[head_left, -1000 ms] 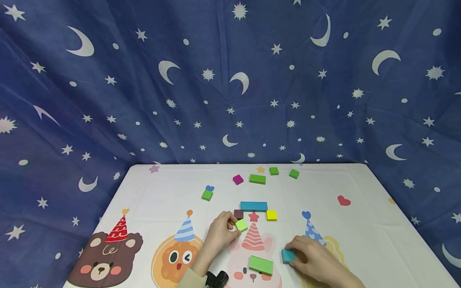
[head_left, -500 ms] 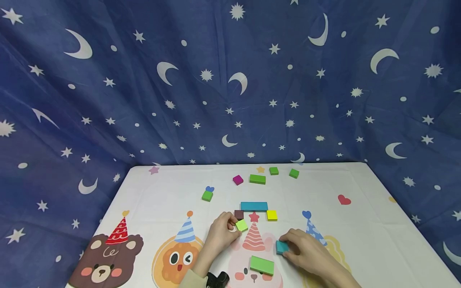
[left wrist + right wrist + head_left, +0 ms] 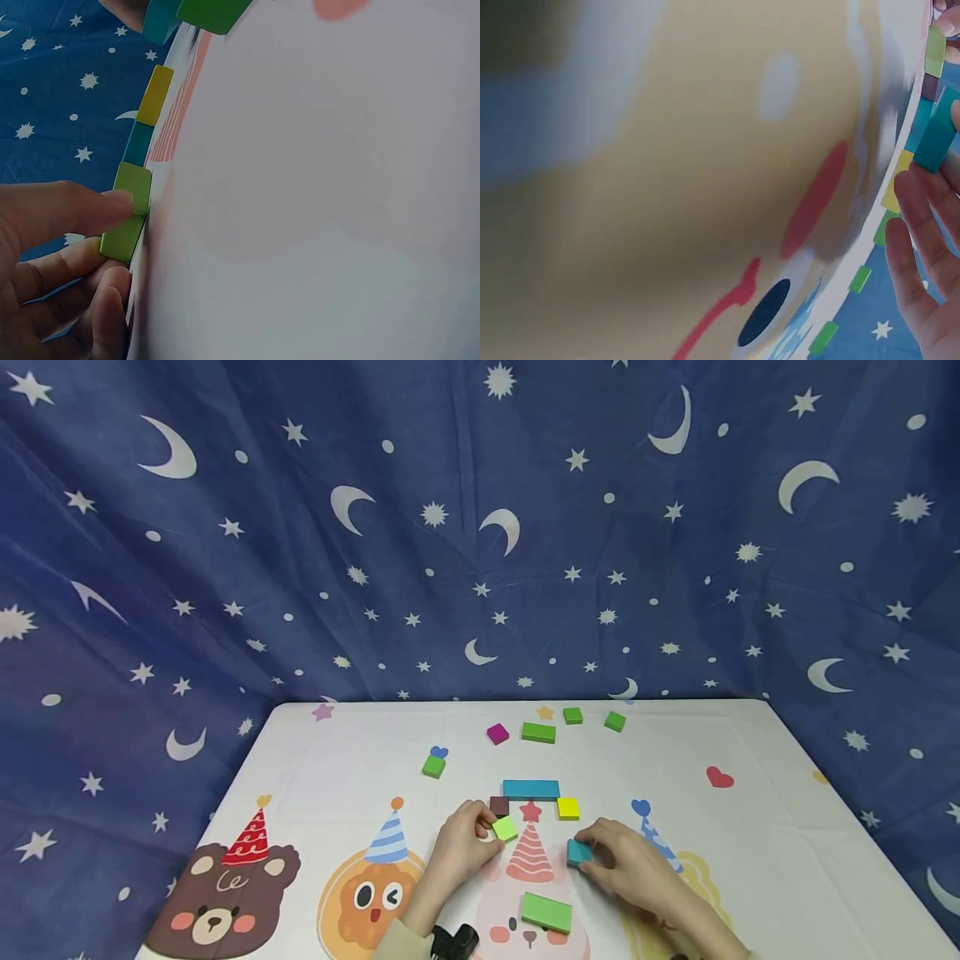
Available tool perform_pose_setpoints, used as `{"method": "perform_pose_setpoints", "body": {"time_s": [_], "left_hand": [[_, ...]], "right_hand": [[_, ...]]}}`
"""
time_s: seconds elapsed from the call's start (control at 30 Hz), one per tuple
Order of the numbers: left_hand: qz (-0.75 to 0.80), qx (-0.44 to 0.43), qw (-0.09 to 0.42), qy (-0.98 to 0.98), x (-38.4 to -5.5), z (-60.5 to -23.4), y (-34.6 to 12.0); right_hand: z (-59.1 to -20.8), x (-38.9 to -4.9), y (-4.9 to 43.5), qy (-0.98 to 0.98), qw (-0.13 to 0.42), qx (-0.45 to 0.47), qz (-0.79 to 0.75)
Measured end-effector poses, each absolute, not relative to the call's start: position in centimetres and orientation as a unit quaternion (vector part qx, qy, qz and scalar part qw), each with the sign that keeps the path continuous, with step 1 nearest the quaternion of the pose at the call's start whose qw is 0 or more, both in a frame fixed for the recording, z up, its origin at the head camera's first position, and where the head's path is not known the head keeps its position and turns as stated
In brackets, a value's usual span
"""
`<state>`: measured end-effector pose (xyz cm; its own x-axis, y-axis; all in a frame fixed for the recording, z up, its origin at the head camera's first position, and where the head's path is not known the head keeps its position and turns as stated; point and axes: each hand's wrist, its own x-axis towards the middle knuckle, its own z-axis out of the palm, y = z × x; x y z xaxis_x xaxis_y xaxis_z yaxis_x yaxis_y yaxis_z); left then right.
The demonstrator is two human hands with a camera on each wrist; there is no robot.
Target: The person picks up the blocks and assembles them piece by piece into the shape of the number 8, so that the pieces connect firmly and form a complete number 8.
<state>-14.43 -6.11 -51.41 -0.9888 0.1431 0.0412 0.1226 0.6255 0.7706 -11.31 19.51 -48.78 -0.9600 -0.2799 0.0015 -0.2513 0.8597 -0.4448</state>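
Note:
My left hand (image 3: 459, 846) pinches a light green block (image 3: 505, 829) between thumb and fingers, close in front of a dark brown block (image 3: 498, 807). In the left wrist view the thumb lies on the light green block (image 3: 126, 214). My right hand (image 3: 630, 864) pinches a small teal block (image 3: 578, 853), also seen in the right wrist view as a teal block (image 3: 937, 131). Beyond both hands lies a long blue block (image 3: 531, 790), the brown block at its left front corner and a yellow block (image 3: 567, 808) at its right. A longer green block (image 3: 546, 912) lies nearer me.
Toward the back of the white patterned tablecloth (image 3: 780, 860) lie a magenta block (image 3: 498, 734), a green oblong block (image 3: 538, 732) and small green blocks (image 3: 615, 722). Another green block (image 3: 433, 767) lies left of them. A blue star-printed curtain (image 3: 420, 552) hangs behind the table.
My right hand has carried the teal block away from me and to the left, closer to the yellow block. The left hand and light green block stay in place.

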Motion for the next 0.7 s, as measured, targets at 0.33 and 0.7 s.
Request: {"method": "perform_pose_setpoints", "body": {"time_s": [0.33, 0.7], "left_hand": [[0.427, 0.076, 0.012, 0.901, -14.5, -51.3, -6.2], [0.422, 0.074, 0.016, 0.903, -14.5, -51.3, -6.2]], "right_hand": [[-48.7, -12.4, 19.1, 0.965, 0.022, -0.149, -0.216], [-48.7, -13.4, 18.9, 0.968, 0.008, -0.147, -0.202]]}}
